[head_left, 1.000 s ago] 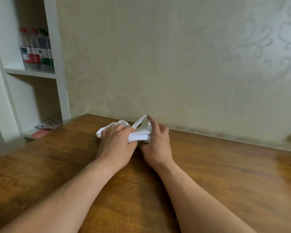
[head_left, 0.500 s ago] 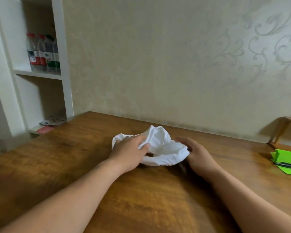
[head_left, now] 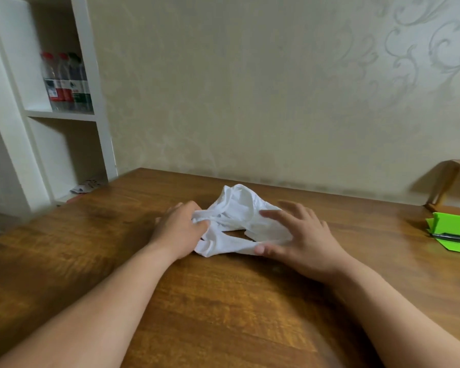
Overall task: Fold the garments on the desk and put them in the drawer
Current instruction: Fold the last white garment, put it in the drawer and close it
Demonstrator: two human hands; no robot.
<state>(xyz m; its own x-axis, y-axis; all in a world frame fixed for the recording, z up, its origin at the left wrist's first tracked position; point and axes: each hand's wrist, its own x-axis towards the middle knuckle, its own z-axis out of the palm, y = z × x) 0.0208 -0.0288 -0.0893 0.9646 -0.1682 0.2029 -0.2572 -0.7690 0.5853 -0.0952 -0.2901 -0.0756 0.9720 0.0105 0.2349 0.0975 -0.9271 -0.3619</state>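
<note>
Clearly the white garment (head_left: 239, 219) lies crumpled mid-desk (head_left: 223, 301), probably light and limp; left hand (head_left: 179, 229) pinches its left edge; right hand (head_left: 300, 240) rests spread, flat on it; best gripped at the hems.

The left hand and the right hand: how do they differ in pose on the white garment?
The left hand is curled, bunching the white garment at its left edge; the right hand is spread with open fingers, lying on the garment's right side. Both touch the garment on the desk.

Wooden desk (head_left: 223, 301) bearing white garment (head_left: 239, 216), green folder (head_left: 454, 235).
</note>
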